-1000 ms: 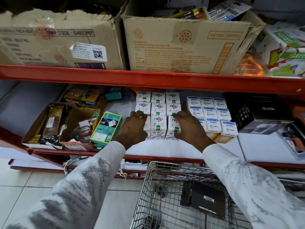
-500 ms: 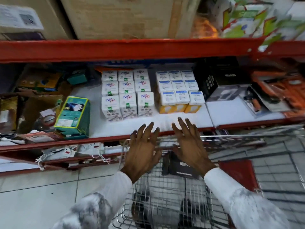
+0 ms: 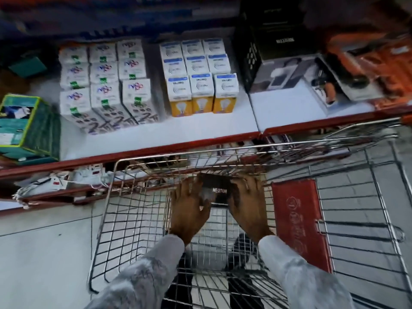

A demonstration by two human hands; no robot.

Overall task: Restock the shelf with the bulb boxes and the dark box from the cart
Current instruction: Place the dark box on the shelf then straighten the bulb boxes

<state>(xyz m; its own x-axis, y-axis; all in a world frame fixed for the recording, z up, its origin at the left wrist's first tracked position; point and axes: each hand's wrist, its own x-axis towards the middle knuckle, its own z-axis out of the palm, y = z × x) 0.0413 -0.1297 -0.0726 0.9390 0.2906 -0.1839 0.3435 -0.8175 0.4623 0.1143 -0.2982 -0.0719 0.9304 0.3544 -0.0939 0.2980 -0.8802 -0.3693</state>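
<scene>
Dark box (image 3: 219, 190) half-hidden between hands (image 3: 219, 206)

flat black cardboard box (image 3: 217, 189): showing white lettering
twelve-o'clock bulb cartons (image 3: 201, 93): showing white, blue, yellow
nine-o'clock teal carton (image 3: 26, 124): wearing lime edging
sleeves (image 3: 142, 275): showing mottled grey-white

Single head-worn wide-angle view, looking steeply down and forward. Cart (image 3: 156, 219) close below, filling lower frame; shelf (image 3: 200, 130) just beyond, across upper frame. Edges blurred.
</scene>
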